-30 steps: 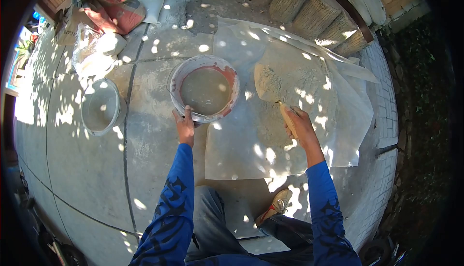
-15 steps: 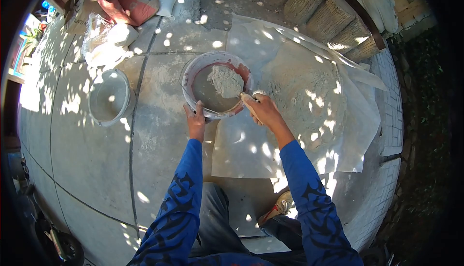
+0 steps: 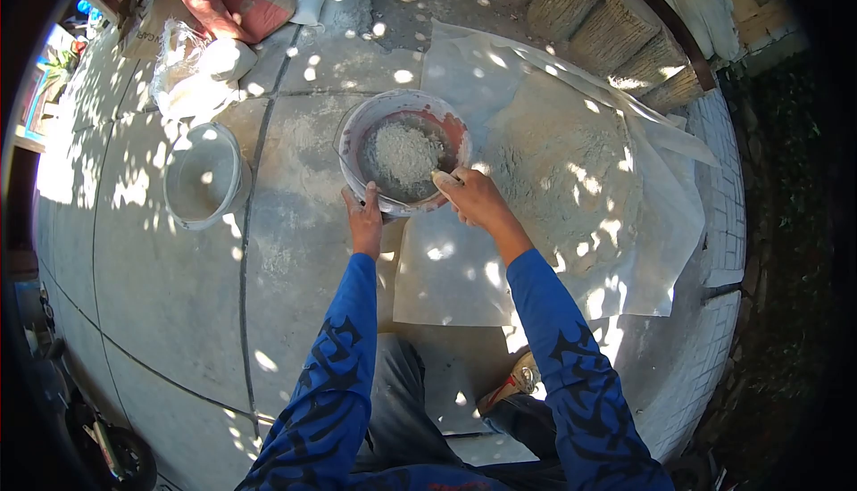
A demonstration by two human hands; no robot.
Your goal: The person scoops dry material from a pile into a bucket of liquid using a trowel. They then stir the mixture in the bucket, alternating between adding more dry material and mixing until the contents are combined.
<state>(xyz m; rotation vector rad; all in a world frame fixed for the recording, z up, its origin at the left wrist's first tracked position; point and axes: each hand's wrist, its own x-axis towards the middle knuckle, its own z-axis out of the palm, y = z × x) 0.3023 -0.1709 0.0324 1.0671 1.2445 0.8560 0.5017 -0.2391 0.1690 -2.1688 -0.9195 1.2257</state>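
Observation:
A round bucket point(image 3: 350, 147) with a whitish, red-stained rim stands in front of me, holding a grey mix point(image 3: 403, 153) with a pale lump in its middle. My left hand point(image 3: 364, 216) grips the near rim, thumb on top. At the near right side of the rim, my right hand point(image 3: 471, 196) is closed around a tool handle point(image 3: 437, 175); the tool's head is hidden in the mix. Right of the bucket, grey powder point(image 3: 571, 174) is spread over a translucent plastic sheet point(image 3: 446, 299).
A second bucket point(image 3: 236, 189) stands at the left on the concrete floor point(image 3: 170, 312). Red and white sacks point(image 3: 254, 9) lie at the back left. Cut logs point(image 3: 616, 31) line the back right. My shoe point(image 3: 513, 382) is below the sheet.
My right hand has moved slightly left and the tool has gone down into the bucket. The lump now lies lower and spreads in the mix. My left hand stays on the rim.

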